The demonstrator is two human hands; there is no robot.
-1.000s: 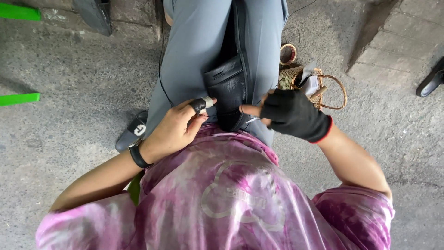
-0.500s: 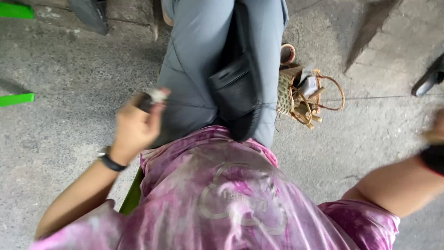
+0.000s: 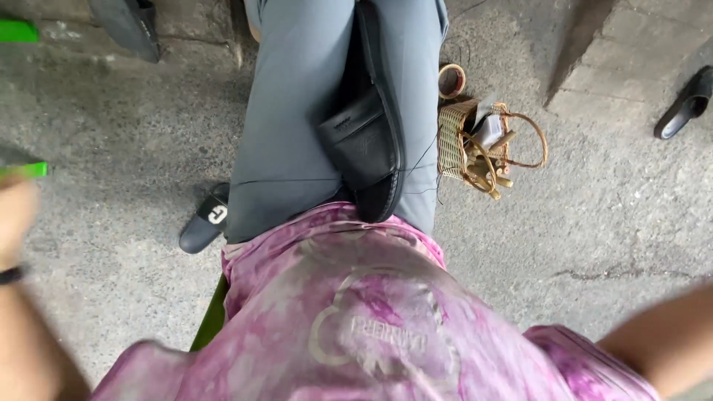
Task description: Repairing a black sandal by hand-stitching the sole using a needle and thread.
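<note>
Rough grey concrete floor (image 3: 134,134) fills the background, with a raised slab at the upper right corner. Black slide sandal (image 3: 368,148) lies wedged between my grey-trousered thighs (image 3: 297,111), near the hem of my pink tie-dyed shirt (image 3: 356,319). Its long axis runs almost straight away from me, tilted slightly; the rounded end points toward my body, the other end toward my knees. It rests on its edge, so the broad strap faces left and the thin dark sole edge curves along the right. The strap is smooth, matt black, with a small raised mark. Two fine dark threads (image 3: 427,156) run from the sandal across my right thigh toward the basket side.

My left hand (image 3: 16,215) is a blurred patch at the left edge, a dark band at the wrist; I cannot tell how open it is or whether it holds anything. My right hand lies outside the picture; only the forearm (image 3: 661,338) shows at the lower right.

On the floor: a woven basket (image 3: 457,141) just right of my right leg, a tape roll (image 3: 451,80) beside it, another black slide (image 3: 204,223) by my left leg.
</note>
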